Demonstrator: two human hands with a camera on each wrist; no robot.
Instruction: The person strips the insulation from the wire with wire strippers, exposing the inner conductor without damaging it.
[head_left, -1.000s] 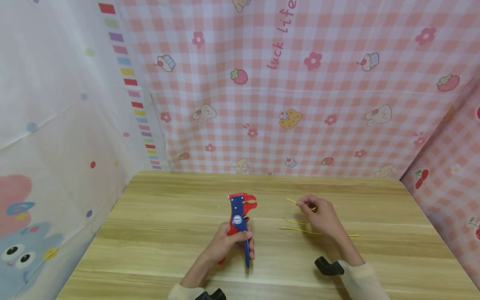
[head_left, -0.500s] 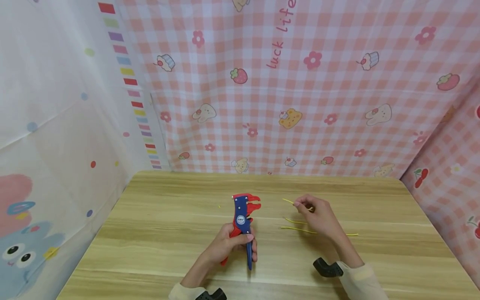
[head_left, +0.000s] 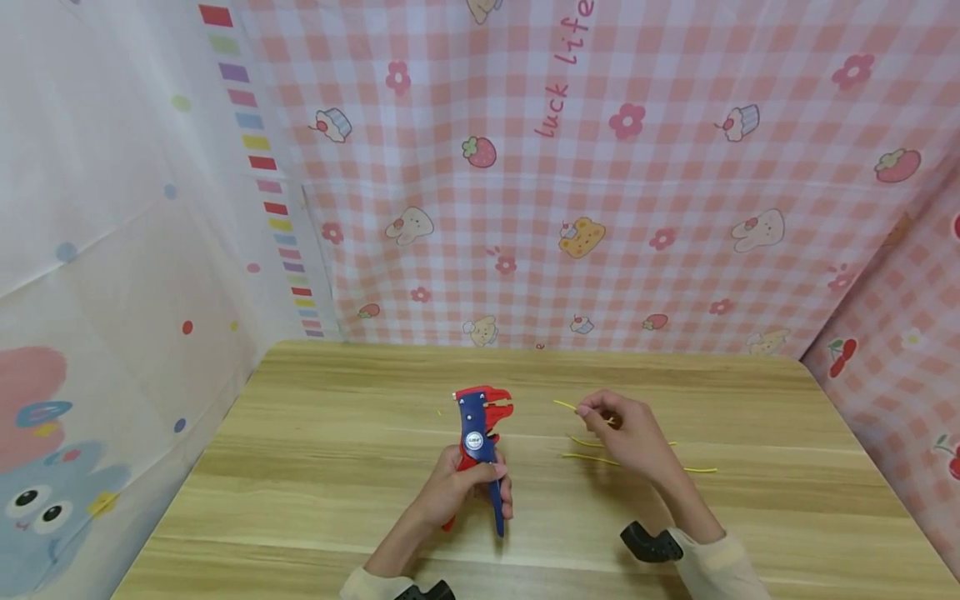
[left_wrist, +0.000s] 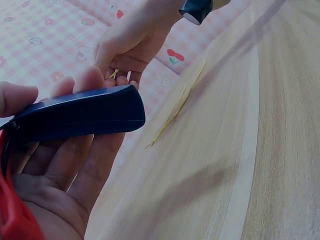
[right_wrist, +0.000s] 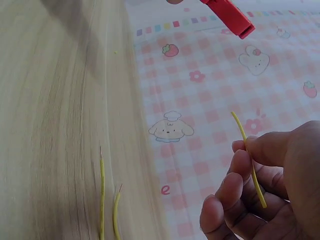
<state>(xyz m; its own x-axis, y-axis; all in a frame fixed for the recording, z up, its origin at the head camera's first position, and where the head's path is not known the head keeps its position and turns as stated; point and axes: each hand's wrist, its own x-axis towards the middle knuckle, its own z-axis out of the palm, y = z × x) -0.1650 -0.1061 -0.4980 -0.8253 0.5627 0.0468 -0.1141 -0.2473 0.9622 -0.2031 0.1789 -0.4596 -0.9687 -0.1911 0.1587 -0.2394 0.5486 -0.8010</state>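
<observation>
My left hand (head_left: 448, 490) grips a wire stripper (head_left: 472, 421) by its handles, its red jaws facing right. One blue handle (left_wrist: 85, 112) crosses the fingers in the left wrist view. Right of the tool, my right hand (head_left: 633, 429) pinches a short yellow wire (right_wrist: 240, 127) between thumb and fingers. The wire's free end points left, a small gap away from the stripper. Its tip looks fully covered in yellow. Two more yellow wires lie on the table below the right hand; the longer wire (right_wrist: 102, 200) and its neighbour (right_wrist: 116, 212) both show thin bare ends.
A tiny yellow scrap (head_left: 439, 412) lies on the wooden table (head_left: 300, 467) left of the stripper. A pink checked cloth (head_left: 525, 192) hangs behind the table's back edge, and white printed cloth (head_left: 150, 250) hangs at the left.
My right hand has moved slightly left with the yellow wire, closer to the stripper. The stripper shifted a little right, then back left. Both wires on the table stayed put.
</observation>
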